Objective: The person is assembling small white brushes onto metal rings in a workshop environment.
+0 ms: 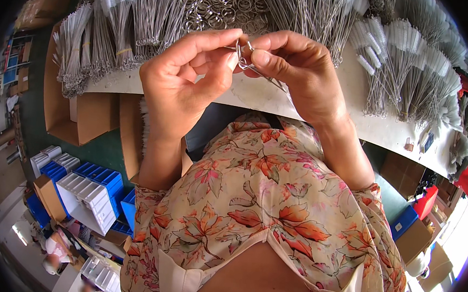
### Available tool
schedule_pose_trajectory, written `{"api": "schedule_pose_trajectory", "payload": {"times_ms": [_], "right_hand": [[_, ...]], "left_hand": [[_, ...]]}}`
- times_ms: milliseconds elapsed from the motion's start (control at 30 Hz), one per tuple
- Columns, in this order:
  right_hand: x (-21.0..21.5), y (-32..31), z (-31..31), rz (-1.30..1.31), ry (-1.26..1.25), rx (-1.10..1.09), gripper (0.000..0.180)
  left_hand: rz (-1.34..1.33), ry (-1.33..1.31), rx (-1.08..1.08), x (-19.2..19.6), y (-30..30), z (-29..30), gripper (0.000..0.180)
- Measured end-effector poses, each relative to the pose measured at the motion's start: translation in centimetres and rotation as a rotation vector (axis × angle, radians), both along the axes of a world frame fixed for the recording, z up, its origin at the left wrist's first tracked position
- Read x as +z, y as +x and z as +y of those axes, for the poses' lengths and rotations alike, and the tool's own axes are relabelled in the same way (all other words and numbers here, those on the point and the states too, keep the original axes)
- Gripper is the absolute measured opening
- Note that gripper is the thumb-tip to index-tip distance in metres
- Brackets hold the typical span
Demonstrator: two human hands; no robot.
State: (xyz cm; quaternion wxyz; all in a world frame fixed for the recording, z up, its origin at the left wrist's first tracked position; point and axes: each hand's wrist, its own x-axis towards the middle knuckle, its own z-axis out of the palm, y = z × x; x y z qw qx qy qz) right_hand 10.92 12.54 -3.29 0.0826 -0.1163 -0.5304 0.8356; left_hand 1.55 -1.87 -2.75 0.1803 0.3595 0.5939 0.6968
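Note:
Both hands meet above the near edge of a white table (259, 98). Between thumb and index finger, my left hand (188, 69) pinches one side of an open metal ring (238, 50). My right hand (304, 69) is closed at the ring's other side, thumb against index finger. Wire loops (243, 64) hang at the ring, and thin wire stems (275, 82) run from them under my right palm; their far ends are hidden. Beyond my fingers lies a heap of loose metal rings (227, 7). Bundles of white-bristled wire brushes flank it, left (123, 35) and right (408, 66).
Cardboard boxes (96, 120) stand beneath the table's left side. Blue and white plastic bins (88, 198) are stacked farther down on the left, near another person (56, 245). A small orange-brown item (409, 144) lies at the table's right edge.

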Motion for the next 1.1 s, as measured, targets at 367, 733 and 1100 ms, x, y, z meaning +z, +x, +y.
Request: {"api": "schedule_pose_trajectory", "payload": {"times_ms": [367, 733, 1100], "right_hand": [[-0.7, -0.2, 0.3, 0.008, 0.033, -0.009, 0.013], [0.2, -0.9, 2.8, -0.018, 0.214, 0.208, 0.006], [-1.8, -0.7, 3.3, -0.045, -0.131, 0.38, 0.009]], "left_hand": [[0.04, -0.048, -0.009, -0.5, -0.1, 0.1, 0.023], [0.518, -0.049, 0.122, -1.3, -0.7, 0.8, 0.028], [0.565, -0.042, -0.085, -1.6, -1.5, 0.1, 0.024]]}}
